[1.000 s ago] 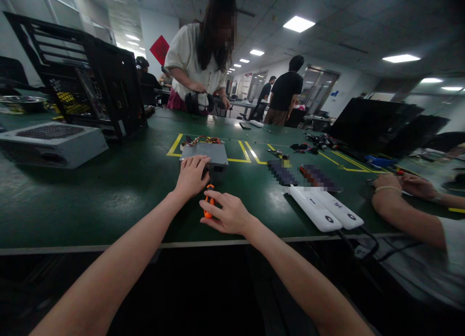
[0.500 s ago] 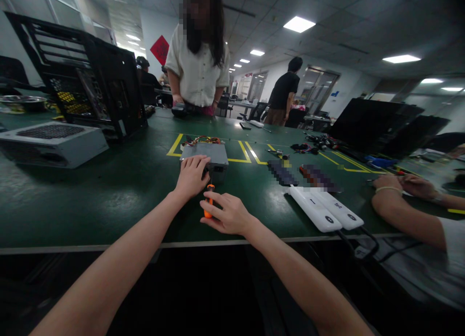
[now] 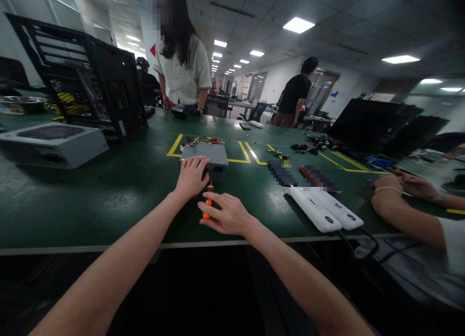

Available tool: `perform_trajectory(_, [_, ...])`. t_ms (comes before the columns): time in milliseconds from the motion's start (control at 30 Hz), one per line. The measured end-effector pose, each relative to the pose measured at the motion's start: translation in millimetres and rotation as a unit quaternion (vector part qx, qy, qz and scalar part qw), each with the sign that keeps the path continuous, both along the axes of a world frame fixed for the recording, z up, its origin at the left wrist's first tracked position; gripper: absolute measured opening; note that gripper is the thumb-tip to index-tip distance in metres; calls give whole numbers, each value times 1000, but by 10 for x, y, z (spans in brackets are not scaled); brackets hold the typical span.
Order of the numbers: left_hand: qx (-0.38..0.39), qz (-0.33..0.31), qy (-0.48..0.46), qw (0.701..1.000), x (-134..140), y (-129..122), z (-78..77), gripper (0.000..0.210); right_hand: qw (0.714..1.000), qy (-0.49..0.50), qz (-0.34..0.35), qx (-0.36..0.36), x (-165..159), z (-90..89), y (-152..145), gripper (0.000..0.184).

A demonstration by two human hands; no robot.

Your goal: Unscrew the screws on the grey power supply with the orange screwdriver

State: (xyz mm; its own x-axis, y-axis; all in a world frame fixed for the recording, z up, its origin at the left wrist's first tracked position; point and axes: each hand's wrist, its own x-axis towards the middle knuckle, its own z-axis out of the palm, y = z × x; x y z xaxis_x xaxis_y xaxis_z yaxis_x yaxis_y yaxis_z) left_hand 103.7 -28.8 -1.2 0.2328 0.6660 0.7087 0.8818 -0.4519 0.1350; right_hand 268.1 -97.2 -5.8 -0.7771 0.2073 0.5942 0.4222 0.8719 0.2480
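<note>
A grey computer power supply (image 3: 214, 154) sits on the green table in front of me, its bundle of coloured wires (image 3: 203, 140) at the far side. My left hand (image 3: 193, 174) grips its near left corner, fingers over the top and thumb at the near face. In my right hand (image 3: 225, 212) is a screwdriver (image 3: 207, 210) with an orange and black handle, held between thumb and fingers. Its thin shaft points away from me at the near face of the power supply. The tip is too small to make out, so I cannot tell whether it touches a screw.
On the left stand another power supply (image 3: 54, 143) and a black computer case (image 3: 105, 84). To the right lie two white devices (image 3: 316, 210) with cables, and dark phone-like slabs (image 3: 281, 173). A co-worker's hands (image 3: 388, 186) are at the right; a person (image 3: 181, 69) stands across the table.
My right hand and the screwdriver handle have shifted very slightly left. My left hand and the power supply have not moved. The person across the table has moved left.
</note>
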Motion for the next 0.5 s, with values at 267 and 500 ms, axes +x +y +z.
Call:
perform_trajectory(267, [-5,4,-1,1000,-1,1,-1,42,996,60,21,-62,-1,-27,3,39])
perform_trajectory(500, [-4,4,1,1000,0,-1,2,40,1000,16,10,18,5,12,-5,33])
